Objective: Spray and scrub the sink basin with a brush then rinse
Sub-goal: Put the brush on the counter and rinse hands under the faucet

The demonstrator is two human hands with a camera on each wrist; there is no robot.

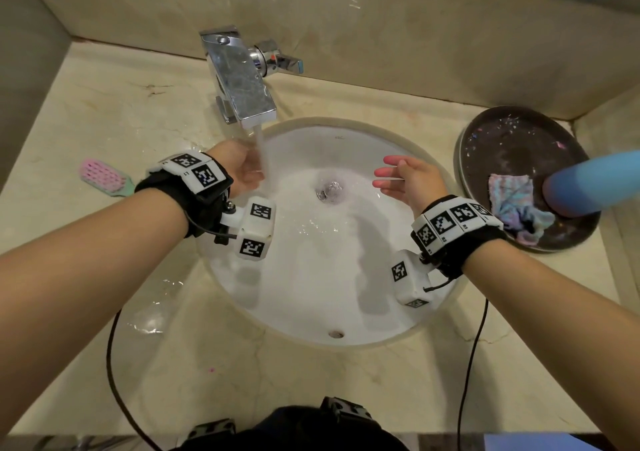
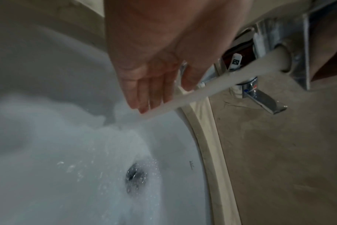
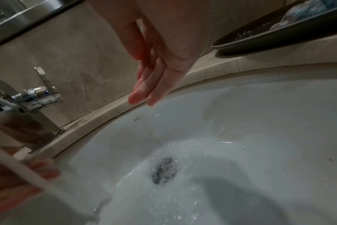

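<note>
Beige marble surface point(image 1: 104, 111), walls of the same stone at 12 and 3 o'clock. Round white sink basin point(image 1: 311, 277) sunk in its centre, drain point(image 1: 329, 190) toward 12. Dark tray point(image 1: 502, 131) at 3 o'clock, cloth point(image 1: 512, 201) on it. Chrome faucet point(image 1: 239, 79) at 11, spout's long axis pointing toward 5, water running. Pink brush point(image 1: 104, 176) at 9, handle toward 4. Left hand point(image 1: 239, 170) touches the stream, grip relaxed, fingers straight. Right hand point(image 1: 412, 180) over the basin, fingers spread, holding nothing.

Small cursive maker's mark on the sink basin point(image 3: 240, 106) wall, too faint to read.
</note>
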